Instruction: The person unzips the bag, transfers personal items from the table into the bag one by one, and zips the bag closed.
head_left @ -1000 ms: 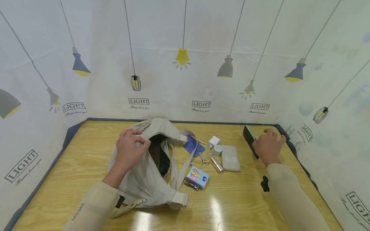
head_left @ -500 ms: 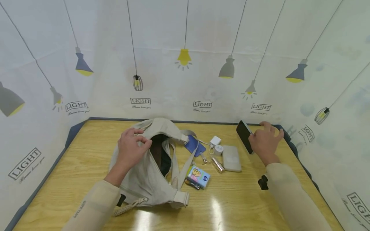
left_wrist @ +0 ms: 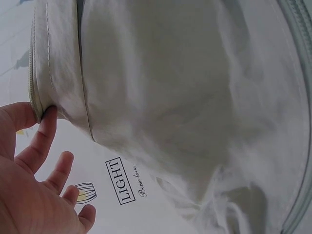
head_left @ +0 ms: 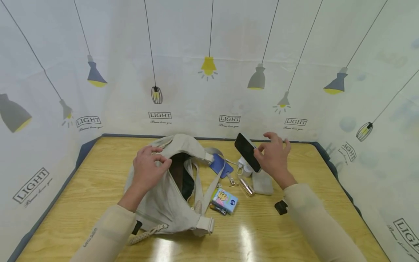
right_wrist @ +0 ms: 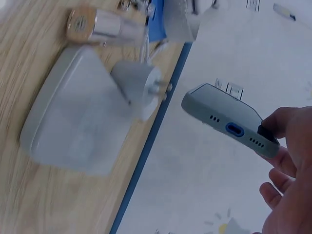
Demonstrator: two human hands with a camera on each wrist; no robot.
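Note:
My left hand [head_left: 151,168] pinches the zipped edge of a light grey bag [head_left: 157,211], thumb and forefinger on the rim in the left wrist view. The bag lies on the table with its mouth open and dark lining showing. My right hand [head_left: 274,156] holds a smartphone [head_left: 247,151] by one long side between thumb and fingers, screen tilted toward the head camera. In the right wrist view the smartphone's bottom end [right_wrist: 234,127] shows its charging port. The phone overlaps a white charger plug [head_left: 243,171] and a pale power bank [head_left: 262,183] in the head view.
Right of the bag lie a blue card holder [head_left: 220,164] with a metal clip, a shiny lipstick-like tube [head_left: 247,187], a tissue pack [head_left: 224,201] and a small dark item [head_left: 218,209] beside it. A bag strap [head_left: 212,189] runs among them. A printed wall sheet [head_left: 196,123] borders the table.
My right hand has lifted the smartphone off the right side of the table and carried it left, over the charger and power bank. My left hand stays at the bag's edge.

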